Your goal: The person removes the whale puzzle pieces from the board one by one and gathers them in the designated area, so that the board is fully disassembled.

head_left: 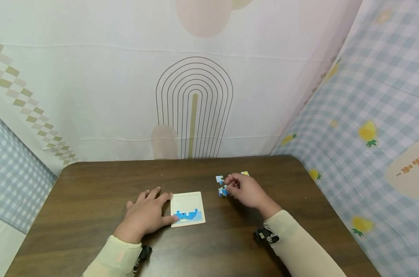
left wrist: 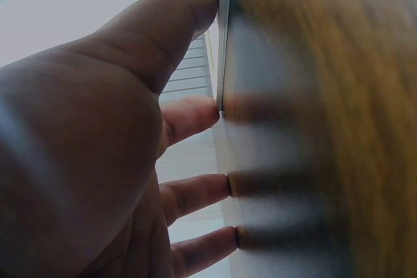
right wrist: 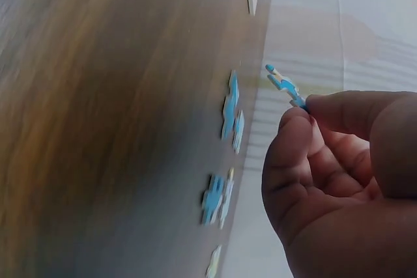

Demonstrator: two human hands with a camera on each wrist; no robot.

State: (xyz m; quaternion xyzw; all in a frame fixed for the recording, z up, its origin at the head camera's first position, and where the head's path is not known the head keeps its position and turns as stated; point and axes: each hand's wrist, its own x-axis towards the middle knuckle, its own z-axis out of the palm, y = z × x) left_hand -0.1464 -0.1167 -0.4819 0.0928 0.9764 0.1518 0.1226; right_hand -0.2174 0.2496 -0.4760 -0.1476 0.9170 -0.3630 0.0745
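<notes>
My left hand lies spread on the table at the left side of a square puzzle board. Its thumb rests on the board's lower left edge, and the index fingertip touches the upper left corner. Blue picture pieces fill the bottom of the board; the upper part shows bare pale wood. To the right of the board, my right hand pinches a small blue and white puzzle piece between thumb and index finger. In the right wrist view this piece hangs above the table.
Several loose puzzle pieces lie near my right hand, some partly hidden by it in the head view. One light blue piece is just beyond the fingers. A patterned cloth hangs behind the brown table.
</notes>
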